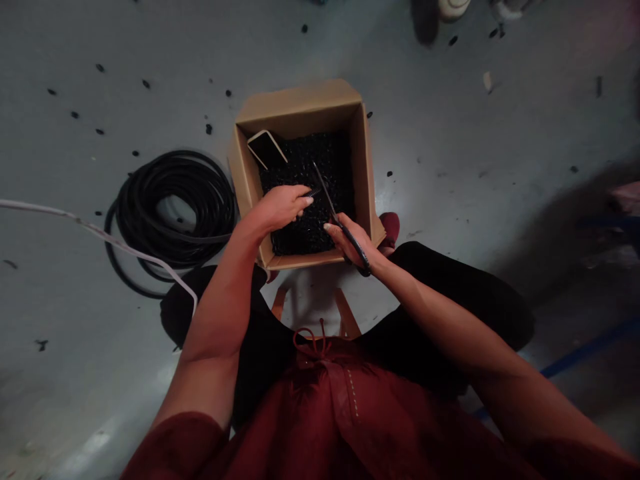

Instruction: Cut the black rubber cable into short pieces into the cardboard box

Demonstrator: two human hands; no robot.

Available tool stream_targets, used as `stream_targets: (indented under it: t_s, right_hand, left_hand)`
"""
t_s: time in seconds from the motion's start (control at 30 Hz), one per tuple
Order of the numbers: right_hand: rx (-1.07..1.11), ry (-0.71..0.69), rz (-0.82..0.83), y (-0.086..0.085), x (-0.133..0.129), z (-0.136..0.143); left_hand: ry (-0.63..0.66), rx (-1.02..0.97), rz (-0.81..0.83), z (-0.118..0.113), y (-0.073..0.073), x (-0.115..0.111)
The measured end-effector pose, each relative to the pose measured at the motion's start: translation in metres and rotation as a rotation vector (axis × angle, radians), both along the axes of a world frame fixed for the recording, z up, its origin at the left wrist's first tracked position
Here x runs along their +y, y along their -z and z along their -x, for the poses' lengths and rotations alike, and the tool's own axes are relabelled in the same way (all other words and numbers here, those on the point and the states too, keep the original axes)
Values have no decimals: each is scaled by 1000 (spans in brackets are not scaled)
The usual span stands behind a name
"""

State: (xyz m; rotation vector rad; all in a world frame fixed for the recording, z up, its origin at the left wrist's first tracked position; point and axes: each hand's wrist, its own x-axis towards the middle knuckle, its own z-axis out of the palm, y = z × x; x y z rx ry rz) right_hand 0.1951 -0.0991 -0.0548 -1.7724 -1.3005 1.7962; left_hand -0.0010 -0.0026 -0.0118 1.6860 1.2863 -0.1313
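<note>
My right hand (354, 239) is closed around the dark handles of a pair of scissors (326, 190). The blades point up and to the left, over an open cardboard box (300, 110). My left hand (286, 204) pinches the end of a black ribbed hose (313, 193), which sticks out toward the blades. Whether the blades touch it I cannot tell. Below both hands, many small black cut pieces (320, 153) cover the inside of the box. A phone (268, 151) with a dark screen leans in its upper left corner.
A coil of black hose (200, 200) lies on the floor left of the box, one strand running under my left forearm. A pale cord (125, 248) crosses toward my left arm. Several black bits (146, 84) are scattered on the grey floor. Wooden stool legs (346, 313) show below.
</note>
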Motion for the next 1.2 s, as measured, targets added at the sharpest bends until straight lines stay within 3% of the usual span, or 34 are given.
stream_targets:
  t_s: [0.17, 0.6, 0.87, 1.2]
  right_hand:
    - [-58, -9, -33, 6, 1, -1]
    - [-127, -85, 4, 1, 3, 0]
    - [-90, -63, -18, 8, -1, 1]
    - [-105, -76, -12, 13, -6, 3]
  left_hand:
    - [15, 89, -40, 4, 3, 0]
    - [163, 289, -29, -2, 6, -1]
    - [194, 279, -85, 0, 10, -3]
    - [281, 396, -37, -5, 1, -3]
